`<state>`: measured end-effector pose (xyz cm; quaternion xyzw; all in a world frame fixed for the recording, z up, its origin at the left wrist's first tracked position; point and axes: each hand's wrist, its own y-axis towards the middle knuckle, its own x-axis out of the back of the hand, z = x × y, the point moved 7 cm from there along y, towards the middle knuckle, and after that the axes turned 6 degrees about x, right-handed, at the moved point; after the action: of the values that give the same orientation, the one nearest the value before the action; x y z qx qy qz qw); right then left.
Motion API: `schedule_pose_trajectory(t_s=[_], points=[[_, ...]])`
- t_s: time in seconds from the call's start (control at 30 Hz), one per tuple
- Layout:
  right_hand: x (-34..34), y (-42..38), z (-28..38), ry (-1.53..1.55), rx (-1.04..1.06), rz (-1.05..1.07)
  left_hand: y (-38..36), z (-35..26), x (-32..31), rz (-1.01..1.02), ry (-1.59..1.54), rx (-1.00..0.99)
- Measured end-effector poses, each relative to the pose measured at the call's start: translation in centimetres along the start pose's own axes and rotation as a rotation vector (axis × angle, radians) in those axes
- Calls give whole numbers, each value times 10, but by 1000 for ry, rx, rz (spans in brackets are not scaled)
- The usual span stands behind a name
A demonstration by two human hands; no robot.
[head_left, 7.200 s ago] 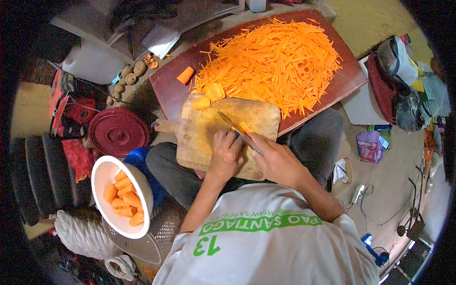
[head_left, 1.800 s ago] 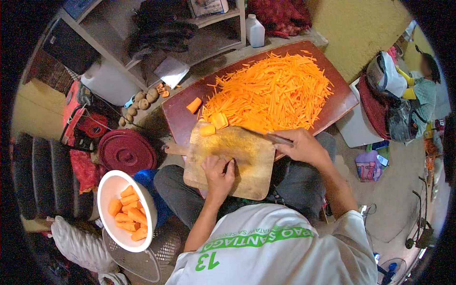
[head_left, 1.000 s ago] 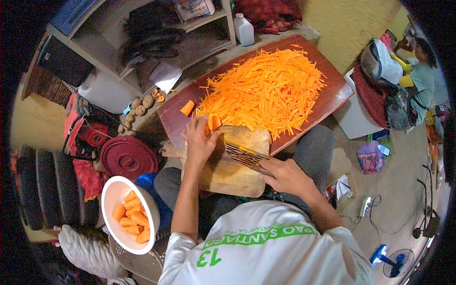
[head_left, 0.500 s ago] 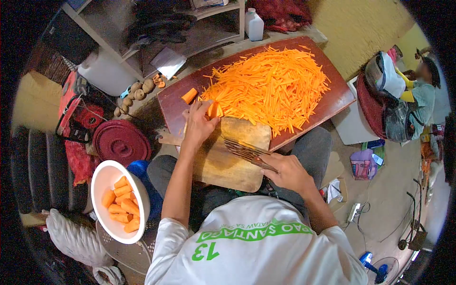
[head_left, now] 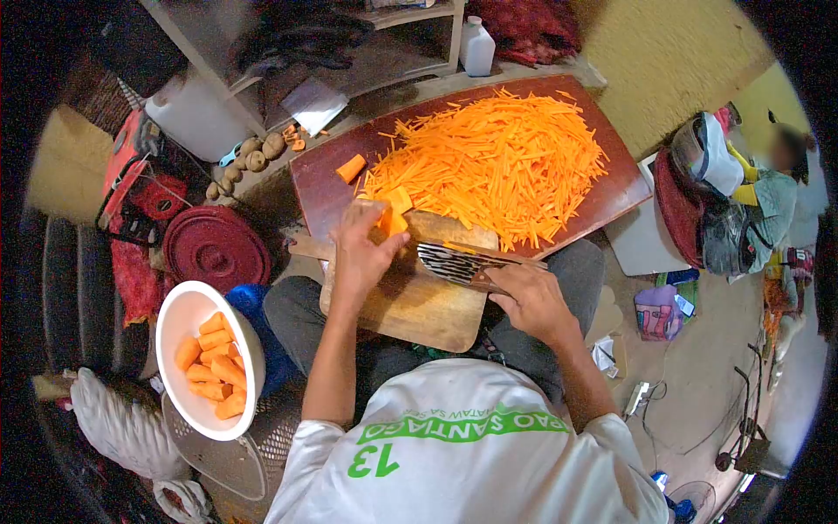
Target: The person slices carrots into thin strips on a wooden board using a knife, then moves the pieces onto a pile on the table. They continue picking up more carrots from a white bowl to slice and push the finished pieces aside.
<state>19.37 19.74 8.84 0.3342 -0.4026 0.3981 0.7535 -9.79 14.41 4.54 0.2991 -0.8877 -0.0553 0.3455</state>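
Observation:
A wooden cutting board (head_left: 410, 306) lies across my lap, its upper edge by the dark red table (head_left: 323, 175). At the board's upper left my left hand (head_left: 365, 240) holds a cut carrot piece (head_left: 392, 222) between thumb and fingers. My right hand (head_left: 528, 297) is closed round the handle of a wide blade with dark wavy marks (head_left: 449, 262), which is over the board's right part, apart from the piece. Carrot slabs (head_left: 399, 199) lie just beyond my left hand. A large heap of carrot strips (head_left: 506, 157) covers much of the table, with a carrot chunk (head_left: 351, 168) to its left.
A white bowl of peeled carrots (head_left: 249, 389) stands at my left, near a dark red lid (head_left: 214, 249). Potatoes (head_left: 255, 161) lie beyond it. A white bottle (head_left: 477, 48) stands behind the table. Another person (head_left: 772, 201) is at the far right beside pots and bags.
My left hand has turned and now grips a carrot piece at the board's edge. The blade has tilted, showing more of its face. The whole view has shifted slightly.

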Motion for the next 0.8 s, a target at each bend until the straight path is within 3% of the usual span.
schedule_pose_trajectory(t_s=[0.17,0.3,0.43,0.57,0.73,0.8], points=[[-2,1,-16,-41,-46,-84,-59,6,-7,70,22,100],[-2,3,-13,-109,-16,-104,-70,-34,-10,117,89,23],[-8,3,-4,-181,21,-47,-44,-74,-16,-29,85,-195],[-16,-2,4,-219,87,-64,-10,-72,-53,123,222,-276],[-13,-9,9,-239,82,-90,17,-65,-70,72,365,-399],[-12,-10,8,-244,82,-116,15,-68,-68,134,251,-361]])
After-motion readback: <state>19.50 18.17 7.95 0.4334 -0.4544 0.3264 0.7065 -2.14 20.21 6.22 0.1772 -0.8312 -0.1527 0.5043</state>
